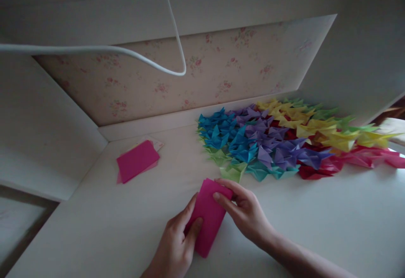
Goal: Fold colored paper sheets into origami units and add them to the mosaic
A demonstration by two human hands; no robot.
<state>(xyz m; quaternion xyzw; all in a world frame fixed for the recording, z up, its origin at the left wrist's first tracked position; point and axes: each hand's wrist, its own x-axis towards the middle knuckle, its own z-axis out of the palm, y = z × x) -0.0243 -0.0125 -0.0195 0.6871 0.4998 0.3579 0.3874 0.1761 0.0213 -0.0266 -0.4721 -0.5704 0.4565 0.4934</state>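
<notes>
A pink sheet of paper (211, 214), folded into a narrow rectangle, is held tilted above the white table between both hands. My left hand (179, 236) grips its left long edge, with the thumb on the front face and the fingers behind. At the upper right corner, my right hand (245, 206) pinches the paper between thumb and fingers. Whether the layers are fully pressed together cannot be made out.
Pink paper sheets (138, 161) lie stacked on the white table (104, 231) at the left. Many folded paper figures (278, 139) in blue, purple, yellow, green and red spread across the back right. A white cable (139, 60) hangs in front of the floral wall (202, 71).
</notes>
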